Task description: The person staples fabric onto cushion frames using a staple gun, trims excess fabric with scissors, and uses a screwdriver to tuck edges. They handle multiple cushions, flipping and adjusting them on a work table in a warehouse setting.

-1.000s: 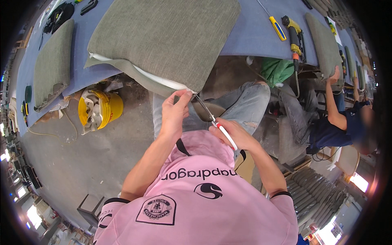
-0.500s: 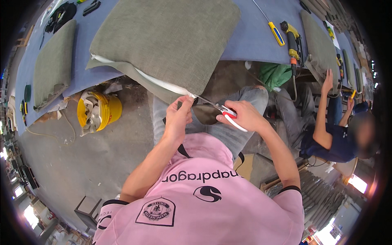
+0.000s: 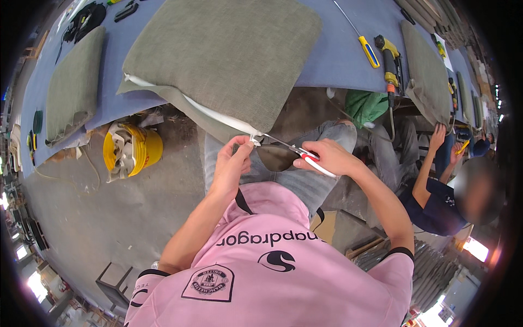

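A grey-green fabric cushion (image 3: 223, 60) lies in front of me, its near edge overhanging the table. Along that edge the cover gapes, showing a strip of white padding (image 3: 215, 115). My left hand (image 3: 233, 163) pinches a small white scrap (image 3: 254, 140) at the cushion's near right corner. In my right hand (image 3: 335, 158) is a pair of scissors (image 3: 321, 165) with red and white handles. Their blades point left, tips at the same corner beside the scrap. Whether the blades touch the padding is too fine to make out.
A blue-covered table (image 3: 332, 68) carries a yellow-handled screwdriver (image 3: 369, 52), a yellow-black air tool (image 3: 390, 62) with a hose, and further cushions (image 3: 75, 84). Below stands a yellow bucket (image 3: 148, 150) of scraps. At right a co-worker (image 3: 436, 201) touches another cushion (image 3: 427, 73).
The white scrap in my left hand now shows more, pulled out from the corner. My right hand and the scissors have shifted slightly right and down. The co-worker's hands have moved down a little.
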The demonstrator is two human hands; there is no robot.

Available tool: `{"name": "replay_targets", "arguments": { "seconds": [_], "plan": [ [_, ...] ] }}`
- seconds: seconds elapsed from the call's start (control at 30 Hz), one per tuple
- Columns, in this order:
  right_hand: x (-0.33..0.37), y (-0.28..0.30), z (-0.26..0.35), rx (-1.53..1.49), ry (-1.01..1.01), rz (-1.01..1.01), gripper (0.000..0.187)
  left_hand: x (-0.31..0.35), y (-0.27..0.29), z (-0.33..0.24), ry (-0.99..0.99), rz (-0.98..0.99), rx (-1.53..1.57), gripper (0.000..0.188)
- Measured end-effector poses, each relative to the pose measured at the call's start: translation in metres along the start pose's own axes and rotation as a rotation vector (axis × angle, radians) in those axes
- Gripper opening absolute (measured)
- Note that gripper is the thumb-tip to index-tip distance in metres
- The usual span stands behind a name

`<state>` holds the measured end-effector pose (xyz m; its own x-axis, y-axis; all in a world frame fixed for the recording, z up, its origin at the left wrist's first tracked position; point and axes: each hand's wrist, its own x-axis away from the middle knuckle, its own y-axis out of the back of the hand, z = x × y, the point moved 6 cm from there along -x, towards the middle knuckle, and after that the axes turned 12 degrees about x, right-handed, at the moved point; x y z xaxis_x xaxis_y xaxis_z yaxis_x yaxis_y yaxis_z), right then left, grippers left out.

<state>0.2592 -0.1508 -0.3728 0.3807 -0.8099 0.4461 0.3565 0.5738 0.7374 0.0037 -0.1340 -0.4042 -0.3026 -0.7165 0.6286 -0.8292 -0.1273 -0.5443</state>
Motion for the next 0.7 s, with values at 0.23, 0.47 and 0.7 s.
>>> {"name": "replay_targets", "arguments": {
  "seconds": [0.23,0.47,0.7],
  "plan": [
    [0.007,0.003,0.013,-0.218,-0.107,0.309,0.064,-0.005,0.016,-0.009,-0.131,0.015,-0.124,0.013],
    [0.016,-0.002,0.017,-0.123,-0.038,0.107,0.054,-0.012,-0.003,0.007,0.083,0.043,0.118,0.02],
    [0.03,0.013,0.035,-0.126,-0.078,0.11,0.056,-0.002,-0.005,0.018,-0.014,-0.166,0.215,0.02]
  ]
}}
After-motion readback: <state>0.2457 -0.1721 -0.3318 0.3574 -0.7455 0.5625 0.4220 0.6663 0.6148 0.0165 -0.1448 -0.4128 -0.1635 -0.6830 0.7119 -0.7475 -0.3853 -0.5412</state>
